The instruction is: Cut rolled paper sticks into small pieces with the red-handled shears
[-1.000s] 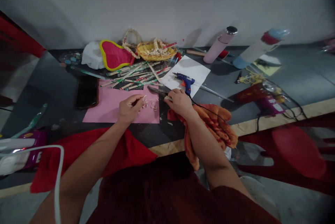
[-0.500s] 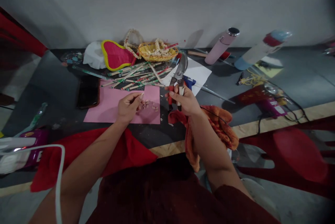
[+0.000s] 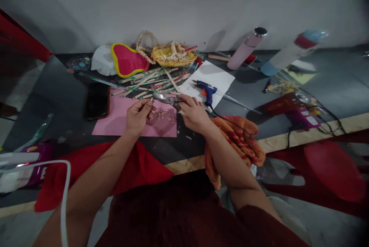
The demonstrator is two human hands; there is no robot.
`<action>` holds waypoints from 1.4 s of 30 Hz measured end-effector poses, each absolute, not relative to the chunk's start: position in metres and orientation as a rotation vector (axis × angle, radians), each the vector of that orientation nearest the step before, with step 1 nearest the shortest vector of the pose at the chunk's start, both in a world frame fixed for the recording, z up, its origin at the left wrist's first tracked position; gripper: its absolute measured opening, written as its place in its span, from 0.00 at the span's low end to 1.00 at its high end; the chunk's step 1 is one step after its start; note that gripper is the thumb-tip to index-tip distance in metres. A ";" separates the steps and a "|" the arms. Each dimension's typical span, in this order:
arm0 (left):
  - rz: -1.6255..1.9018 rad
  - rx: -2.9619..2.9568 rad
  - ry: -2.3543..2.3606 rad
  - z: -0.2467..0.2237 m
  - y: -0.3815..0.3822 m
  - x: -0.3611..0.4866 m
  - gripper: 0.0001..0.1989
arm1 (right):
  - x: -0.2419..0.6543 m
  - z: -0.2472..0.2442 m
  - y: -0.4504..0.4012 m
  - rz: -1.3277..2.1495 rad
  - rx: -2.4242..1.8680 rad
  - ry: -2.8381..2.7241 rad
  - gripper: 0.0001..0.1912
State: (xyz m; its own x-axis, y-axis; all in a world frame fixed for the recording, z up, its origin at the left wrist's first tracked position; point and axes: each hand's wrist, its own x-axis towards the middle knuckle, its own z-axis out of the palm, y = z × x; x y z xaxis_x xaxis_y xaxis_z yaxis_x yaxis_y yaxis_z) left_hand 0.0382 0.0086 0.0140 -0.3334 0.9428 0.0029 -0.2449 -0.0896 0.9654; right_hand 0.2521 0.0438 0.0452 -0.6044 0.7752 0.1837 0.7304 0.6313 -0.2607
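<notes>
Above a pink sheet of paper (image 3: 115, 126), my left hand (image 3: 136, 119) pinches a small pale piece (image 3: 151, 101) between thumb and fingertips; what it is made of is too small to tell. My right hand (image 3: 195, 116) is wrapped around the handles of pruning shears (image 3: 168, 99), mostly hiding them. The metal blades point left and reach to the left fingertips, close to the pale piece. Several short cut bits (image 3: 161, 115) lie scattered on the pink paper below. Behind the hands is a pile of thin wooden sticks in printed wrappers (image 3: 144, 81).
A blue glue gun (image 3: 208, 90) rests on white paper (image 3: 226, 79). A phone (image 3: 97, 101) lies left of the pink sheet. A yellow basket (image 3: 173, 59), a pink flask (image 3: 245, 51) and a bottle (image 3: 286, 54) stand behind. An orange cloth (image 3: 239, 135) hangs over the front edge.
My right hand has swung the shears down and left, from pointing up to lying across beside the left fingertips. The glue gun is now uncovered. The left hand has barely moved.
</notes>
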 end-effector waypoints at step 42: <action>1.423 1.093 1.304 0.015 -0.001 0.036 0.10 | 0.231 0.036 0.033 0.203 -1.458 -2.668 0.24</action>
State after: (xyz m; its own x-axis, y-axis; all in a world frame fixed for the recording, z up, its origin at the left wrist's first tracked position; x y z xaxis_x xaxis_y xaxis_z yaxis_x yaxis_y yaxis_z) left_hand 0.0363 -0.0013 0.0154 -0.2137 0.9761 0.0382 -0.0474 -0.0494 0.9977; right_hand 0.2312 0.0327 0.0355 -0.5387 0.8422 0.0192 0.8296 0.5344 -0.1617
